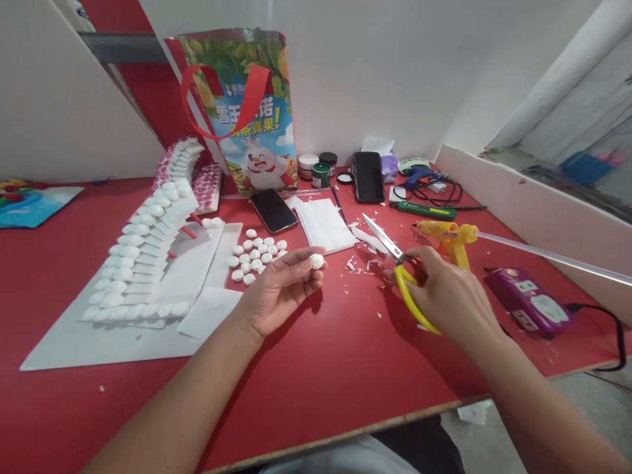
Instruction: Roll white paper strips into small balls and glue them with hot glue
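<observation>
Left hand (285, 289): grip on a white ball (316, 262); right hand (439, 289): holding scissors (397, 255) — glue gun (451, 238) just beyond.

There are three jars (320, 176), two phones (274, 210) and one pair of scissors (407, 289).

In front of the printed bag (266, 141) we see a phone (274, 210); right of the bag, jars (320, 175) and another phone (368, 176).

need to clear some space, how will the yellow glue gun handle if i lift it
The glue gun will probably feel unwieldy, with that long clear stick jutting from its back. The stick runs nearly straight, so it is likely fairly stiff.
</observation>
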### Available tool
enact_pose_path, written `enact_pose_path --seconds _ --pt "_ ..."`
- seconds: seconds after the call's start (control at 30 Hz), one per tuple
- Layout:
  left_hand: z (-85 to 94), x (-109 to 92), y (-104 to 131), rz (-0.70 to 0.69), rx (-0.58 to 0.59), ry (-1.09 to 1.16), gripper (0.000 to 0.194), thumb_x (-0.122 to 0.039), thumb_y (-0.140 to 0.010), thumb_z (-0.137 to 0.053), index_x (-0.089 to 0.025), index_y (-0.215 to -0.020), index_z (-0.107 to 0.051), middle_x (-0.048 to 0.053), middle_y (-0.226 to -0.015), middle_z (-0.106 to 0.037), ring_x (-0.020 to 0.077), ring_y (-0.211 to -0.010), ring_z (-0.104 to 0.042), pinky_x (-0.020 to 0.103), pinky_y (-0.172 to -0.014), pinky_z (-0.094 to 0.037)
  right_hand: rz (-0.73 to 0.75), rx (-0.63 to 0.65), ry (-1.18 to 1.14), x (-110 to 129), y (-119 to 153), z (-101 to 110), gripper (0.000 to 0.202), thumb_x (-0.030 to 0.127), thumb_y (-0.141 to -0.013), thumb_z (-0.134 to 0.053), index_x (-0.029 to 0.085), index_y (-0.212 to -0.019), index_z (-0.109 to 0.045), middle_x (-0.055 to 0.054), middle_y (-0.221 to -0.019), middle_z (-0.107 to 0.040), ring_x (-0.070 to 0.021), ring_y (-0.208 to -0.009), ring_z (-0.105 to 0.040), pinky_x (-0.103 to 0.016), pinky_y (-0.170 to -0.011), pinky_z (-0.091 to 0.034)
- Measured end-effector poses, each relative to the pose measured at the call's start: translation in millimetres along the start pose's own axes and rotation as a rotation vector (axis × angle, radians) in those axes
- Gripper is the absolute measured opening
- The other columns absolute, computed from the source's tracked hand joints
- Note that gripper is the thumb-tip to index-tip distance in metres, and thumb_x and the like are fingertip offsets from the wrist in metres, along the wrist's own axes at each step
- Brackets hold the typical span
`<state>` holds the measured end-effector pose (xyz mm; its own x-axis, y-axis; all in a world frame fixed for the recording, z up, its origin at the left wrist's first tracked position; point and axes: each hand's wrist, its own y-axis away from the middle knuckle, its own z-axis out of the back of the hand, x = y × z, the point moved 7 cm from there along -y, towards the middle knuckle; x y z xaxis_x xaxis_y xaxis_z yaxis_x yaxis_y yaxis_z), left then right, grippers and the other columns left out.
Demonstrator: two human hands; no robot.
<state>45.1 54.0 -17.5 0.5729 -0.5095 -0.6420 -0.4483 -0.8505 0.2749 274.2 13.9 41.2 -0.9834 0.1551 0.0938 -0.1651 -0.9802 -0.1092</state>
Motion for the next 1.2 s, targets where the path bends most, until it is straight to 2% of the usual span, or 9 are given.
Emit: enact_pose_path --seconds 0.13,0.3,0.5,0.63,0.77,0.83,0.9,1.03,1.2 --pt "0.1 -1 -2 -0.014 0.003 -0.002 0.032 -0.021 -0.065 -0.093 -0.01 -0.091 -0.078 0.005 -0.084 -0.067 0.0078 -0.068 -0.06 0.019 -0.067 -0.055 -0.094 0.173 0.185 -11 -8 -6 0.028 0.037 -0.094 -0.052 0.014 -0.105 -0.065 -0.013 -0.071 -0.071 -0.0274 -0.064 -0.067 -0.031 -0.053 -0.03" --pt "-5.7 -6 0 -0.093 0.024 -0.097 0.029 -0.03 -0.068 -0.092 -0.01 -0.081 -0.076 0.002 -0.079 -0.061 0.0064 -0.064 -0.052 0.019 -0.063 -0.049 0.048 0.124 0.241 -4 -8 -11 0.025 0.034 -0.094 -0.052 0.016 -0.105 -0.065 -0.012 -0.083 -0.073 -0.0263 -0.068 -0.069 -0.03 -0.051 -0.029" --pt "10.7 -56 15 -0.39 -0.23 -0.69 0.025 -0.034 -0.077 -0.084 -0.016 -0.092 -0.078 0.004 -0.083 -0.07 0.0116 -0.071 -0.059 0.024 -0.071 -0.049 0.204 0.094 0.364 16 -9 0 0.028 0.036 -0.098 -0.051 0.015 -0.094 -0.069 -0.012 -0.069 -0.068 -0.0264 -0.061 -0.067 -0.029 -0.05 -0.022" --pt "25.3 -95 30 -0.496 -0.429 -1.18 0.022 -0.032 -0.084 -0.072 -0.02 -0.102 -0.077 0.007 -0.103 -0.074 0.0178 -0.081 -0.065 0.029 -0.072 -0.048 0.353 0.14 0.21 64 -7 9 0.039 0.033 -0.097 -0.054 0.015 -0.13 -0.063 -0.011 -0.08 -0.073 -0.0236 -0.062 -0.066 -0.029 -0.05 -0.024" --pt "28.2 -110 37 -0.47 -0.536 -1.477 0.025 -0.032 -0.084 -0.069 -0.021 -0.106 -0.075 0.007 -0.109 -0.074 0.0223 -0.089 -0.065 0.035 -0.08 -0.047 0.656 0.073 -0.001 133 -3 37 0.073 0.021 -0.094 -0.053 0.025 -0.162 -0.025 -0.005 -0.086 -0.074 -0.0194 -0.064 -0.064 -0.028 -0.056 -0.03" --pt "23.9 -110 38 -0.449 -0.524 -1.544 0.017 -0.028 -0.084 -0.066 -0.02 -0.096 -0.074 0.006 -0.093 -0.074 0.0226 -0.081 -0.064 0.035 -0.075 -0.045 0.701 -0.037 -0.071 152 -5 55 0.069 0.015 -0.094 -0.046 0.024 -0.16 -0.026 -0.005 -0.087 -0.073 -0.0182 -0.066 -0.064 -0.027 -0.059 -0.033" --pt "16.5 -105 38 -0.472 -0.463 -1.6 0.01 -0.025 -0.083 -0.064 -0.021 -0.088 -0.072 0.005 -0.084 -0.071 0.0214 -0.074 -0.061 0.033 -0.07 -0.044 0.71 -0.067 -0.07 158 -7 60 0.052 0.009 -0.093 -0.042 0.02 -0.143 -0.049 -0.006 -0.082 -0.071 -0.0186 -0.067 -0.064 -0.027 -0.057 -0.032" --pt "2.7 -79 37 -0.581 -0.178 -1.718 0.016 -0.032 -0.089 -0.059 -0.021 -0.087 -0.07 0.007 -0.094 -0.071 0.0243 -0.085 -0.062 0.036 -0.076 -0.046 0.697 0.116 0.022 139 -5 23 0.025 0.003 -0.087 -0.047 0.016 -0.096 -0.066 -0.01 -0.077 -0.071 -0.0206 -0.065 -0.065 -0.029 -0.053 -0.024" --pt "7.4 -57 30 -0.726 -0.06 -1.96 0.019 -0.023 -0.094 -0.05 -0.022 -0.088 -0.068 0.009 -0.093 -0.068 0.028 -0.093 -0.057 0.046 -0.091 -0.043 0.561 0.239 0.102 96 -1 -13 0.023 0.005 -0.087 -0.047 0.015 -0.091 -0.067 -0.01 -0.072 -0.07 -0.0194 -0.059 -0.06 -0.032 -0.052 -0.017"
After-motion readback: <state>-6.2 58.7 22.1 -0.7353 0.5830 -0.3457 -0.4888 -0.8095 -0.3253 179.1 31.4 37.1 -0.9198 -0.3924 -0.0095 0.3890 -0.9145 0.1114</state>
